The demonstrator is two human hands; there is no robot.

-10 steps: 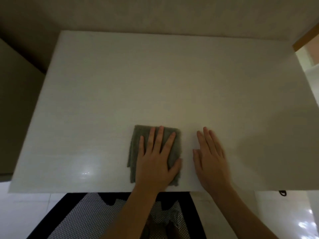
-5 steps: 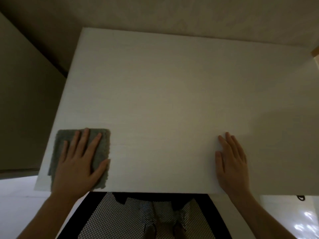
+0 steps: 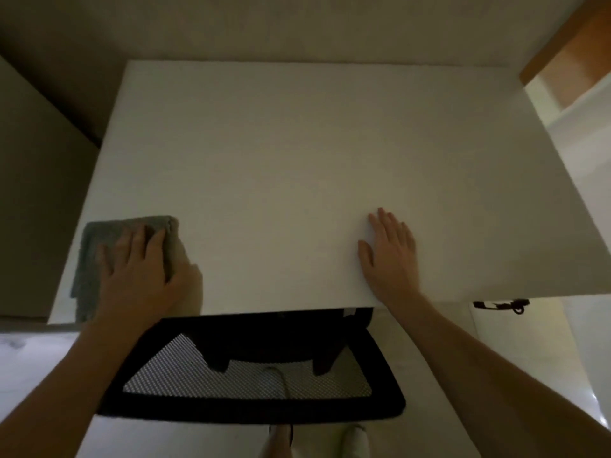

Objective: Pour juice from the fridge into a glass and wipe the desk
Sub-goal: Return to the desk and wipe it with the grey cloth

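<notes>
While the left hand (image 3: 139, 276) pressed flat, fingers spread, on the cloth (image 3: 89, 256) at the tabletop (image 3: 297, 160) lower-left corner, it risked sliding off; the right hand (image 3: 390, 256) lay open, empty

left hand (image 3: 139, 272) flat on a grey cloth (image 3: 99, 259) at the lower left of the white desk (image 3: 297, 160), right hand (image 3: 391, 256) palm down lower right.

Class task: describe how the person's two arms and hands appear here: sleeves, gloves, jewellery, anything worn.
Both forearms are bare right down to the bottom picture edge, so no sleeves show. The left hand and right hand wear no gloves. No watch, bracelet or ring is visible, though the dim light could hide small details.
</notes>
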